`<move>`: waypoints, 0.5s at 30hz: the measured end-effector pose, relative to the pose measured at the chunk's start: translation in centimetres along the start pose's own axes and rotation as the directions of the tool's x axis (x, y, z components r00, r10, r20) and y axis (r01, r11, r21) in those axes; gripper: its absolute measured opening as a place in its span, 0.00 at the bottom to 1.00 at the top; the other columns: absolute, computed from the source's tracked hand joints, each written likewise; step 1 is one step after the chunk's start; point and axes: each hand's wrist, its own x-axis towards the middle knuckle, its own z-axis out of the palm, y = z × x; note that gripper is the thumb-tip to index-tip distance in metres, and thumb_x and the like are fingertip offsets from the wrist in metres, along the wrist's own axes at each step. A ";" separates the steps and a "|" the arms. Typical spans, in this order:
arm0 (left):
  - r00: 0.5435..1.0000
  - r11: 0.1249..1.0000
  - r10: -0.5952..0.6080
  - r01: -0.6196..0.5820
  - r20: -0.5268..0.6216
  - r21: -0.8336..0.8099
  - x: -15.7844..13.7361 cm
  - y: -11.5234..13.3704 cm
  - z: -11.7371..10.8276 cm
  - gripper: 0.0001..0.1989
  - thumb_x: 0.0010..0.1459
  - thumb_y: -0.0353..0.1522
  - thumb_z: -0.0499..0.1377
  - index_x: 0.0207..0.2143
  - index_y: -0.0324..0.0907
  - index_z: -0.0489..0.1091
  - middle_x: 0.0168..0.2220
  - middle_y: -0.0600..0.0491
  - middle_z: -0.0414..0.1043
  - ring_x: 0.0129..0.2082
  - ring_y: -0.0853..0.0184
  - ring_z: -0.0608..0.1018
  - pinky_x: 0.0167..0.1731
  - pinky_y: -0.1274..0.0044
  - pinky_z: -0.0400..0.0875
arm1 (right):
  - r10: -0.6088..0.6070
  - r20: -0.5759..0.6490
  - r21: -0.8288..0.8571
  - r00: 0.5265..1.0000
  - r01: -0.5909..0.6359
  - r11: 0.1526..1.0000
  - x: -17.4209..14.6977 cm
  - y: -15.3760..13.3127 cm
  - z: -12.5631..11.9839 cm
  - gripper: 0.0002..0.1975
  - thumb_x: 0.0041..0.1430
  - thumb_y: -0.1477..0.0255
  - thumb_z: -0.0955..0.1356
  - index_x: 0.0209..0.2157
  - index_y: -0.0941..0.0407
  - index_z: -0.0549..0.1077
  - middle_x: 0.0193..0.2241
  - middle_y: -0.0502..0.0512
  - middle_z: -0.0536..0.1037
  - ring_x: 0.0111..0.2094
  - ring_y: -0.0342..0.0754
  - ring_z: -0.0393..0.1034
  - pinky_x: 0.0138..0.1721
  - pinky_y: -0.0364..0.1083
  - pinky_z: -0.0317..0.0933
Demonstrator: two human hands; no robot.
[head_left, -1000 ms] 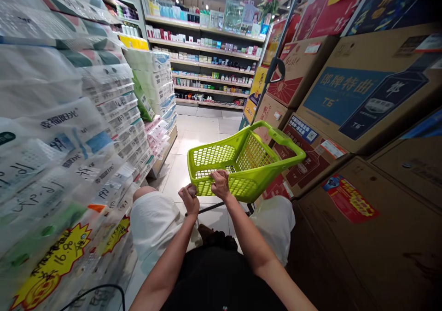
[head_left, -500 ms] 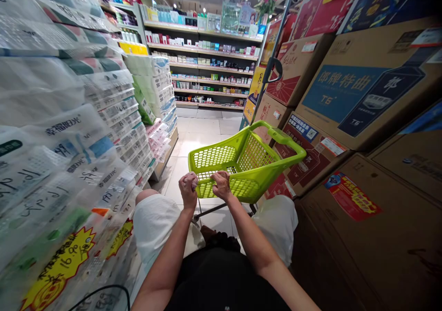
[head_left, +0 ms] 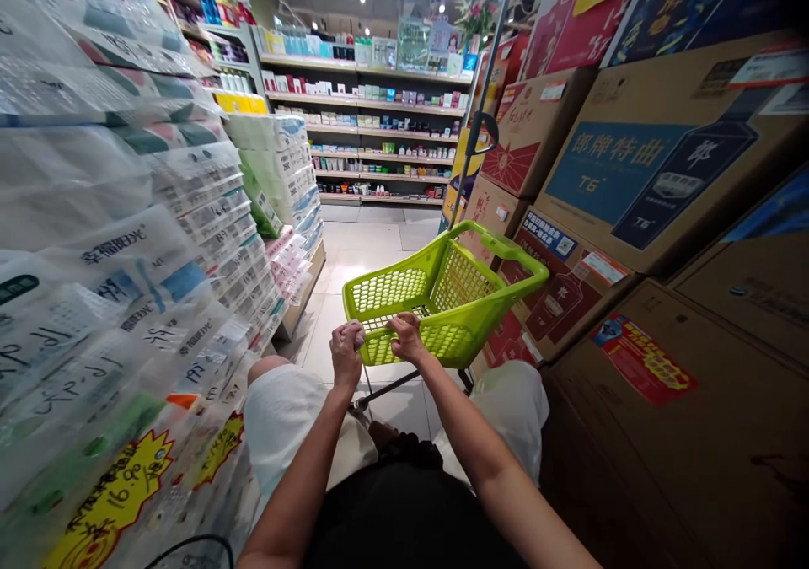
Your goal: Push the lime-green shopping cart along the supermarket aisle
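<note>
Gripping green basket (head_left: pixel 442 299) rim, left hand (head_left: pixel 346 351) hiding something small

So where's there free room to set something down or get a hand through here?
The green basket looks empty inside, beyond both hands at its near rim. Bare floor tiles run ahead between the stacked tissue packs and the cardboard boxes. It is crowded to both sides: packs press close on the left, boxes on the right.

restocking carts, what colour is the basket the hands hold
Lime green basket, clearest in the head view.
</note>
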 end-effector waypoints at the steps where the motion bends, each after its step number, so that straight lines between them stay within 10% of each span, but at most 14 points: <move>1: 1.000 1.000 0.010 -0.010 -0.006 -0.007 0.0 0.0 0.1 0.31 0.45 0.15 0.51 0.47 0.47 0.78 0.50 0.46 0.68 0.53 0.55 0.73 0.57 0.60 0.70 | -0.002 -0.007 0.007 1.000 0.002 1.000 -0.1 0.1 -0.1 0.22 0.41 0.80 0.65 0.41 0.51 0.74 0.43 0.50 0.81 0.56 0.55 0.65 0.62 0.53 0.45; 15: 0.982 0.990 0.134 -0.127 0.137 -0.061 -0.8 0.3 -0.7 0.33 0.47 0.15 0.51 0.48 0.51 0.78 0.52 0.48 0.73 0.55 0.55 0.75 0.56 0.60 0.72 | -0.019 -0.100 0.027 0.995 0.022 0.999 -1.2 2.3 -0.6 0.18 0.38 0.83 0.64 0.32 0.50 0.73 0.32 0.48 0.79 0.51 0.54 0.67 0.61 0.53 0.49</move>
